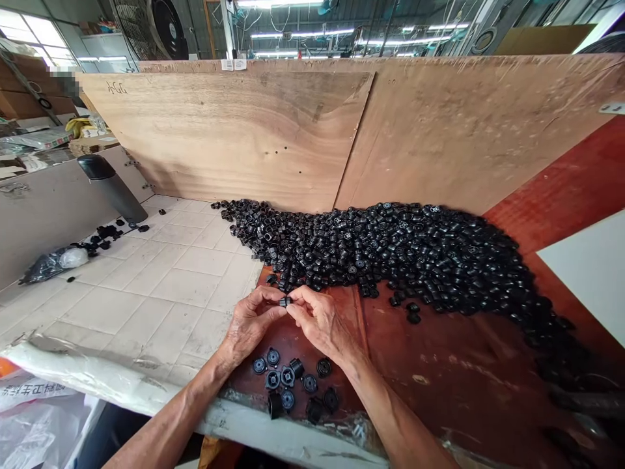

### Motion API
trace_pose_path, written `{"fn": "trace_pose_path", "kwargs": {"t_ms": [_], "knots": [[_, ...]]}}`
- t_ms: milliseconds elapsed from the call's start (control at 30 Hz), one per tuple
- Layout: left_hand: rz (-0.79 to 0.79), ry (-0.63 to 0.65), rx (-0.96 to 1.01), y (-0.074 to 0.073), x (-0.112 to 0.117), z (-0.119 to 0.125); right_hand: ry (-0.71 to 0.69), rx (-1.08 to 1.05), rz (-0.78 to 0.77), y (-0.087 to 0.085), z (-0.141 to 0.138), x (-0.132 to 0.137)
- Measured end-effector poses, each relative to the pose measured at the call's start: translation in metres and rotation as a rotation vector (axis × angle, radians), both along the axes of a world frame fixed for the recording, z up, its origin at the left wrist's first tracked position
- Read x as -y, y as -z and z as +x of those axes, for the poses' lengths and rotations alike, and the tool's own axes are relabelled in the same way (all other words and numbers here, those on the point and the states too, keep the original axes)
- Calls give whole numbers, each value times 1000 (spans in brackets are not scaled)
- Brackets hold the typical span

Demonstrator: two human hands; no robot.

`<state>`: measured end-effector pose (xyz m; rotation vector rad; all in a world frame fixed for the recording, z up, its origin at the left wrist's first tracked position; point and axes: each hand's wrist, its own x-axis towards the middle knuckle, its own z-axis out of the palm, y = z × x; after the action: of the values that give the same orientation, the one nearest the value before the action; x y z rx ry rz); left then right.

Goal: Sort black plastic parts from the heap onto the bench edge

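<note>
Between the fingertips of both hands is a small black plastic cap (284, 301), held over the reddish-brown board (400, 352). My left hand (249, 324) pinches it from the left; my right hand (319, 319) pinches it from the right, and the fingers hide much of it. Beyond the hands lies a long heap of small black plastic parts (390, 241), piled against the wooden panel. Closer to me, between my forearms, several black round caps (287, 376) lie loose, some showing their inner faces and some on their sides.
A wooden panel (234, 130) walls off the back. At the left, a dark grey bottle (114, 189) leans on the side board, near a black plastic bag (46, 266) and scattered black pieces. Pale tiles (188, 286) cover the left surface. A padded white edge (97, 371) runs along the front.
</note>
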<state>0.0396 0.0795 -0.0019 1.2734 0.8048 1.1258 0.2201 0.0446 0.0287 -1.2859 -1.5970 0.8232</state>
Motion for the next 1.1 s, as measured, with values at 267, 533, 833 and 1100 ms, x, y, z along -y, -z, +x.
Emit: {"fn": "trace_pose_path", "kwargs": {"t_ms": [267,533,833,1100], "knots": [[-133,5,50,-9,2,1,10,-70,46,3,0,-3],[-157,17,45,-5,2,1,51,-166,42,10,-2,-6],[43,19,-12,-7,2,2,108,-42,17,8,-5,-3],[75,-9,-9,-5,-1,1,19,23,3,2,1,-1]]}}
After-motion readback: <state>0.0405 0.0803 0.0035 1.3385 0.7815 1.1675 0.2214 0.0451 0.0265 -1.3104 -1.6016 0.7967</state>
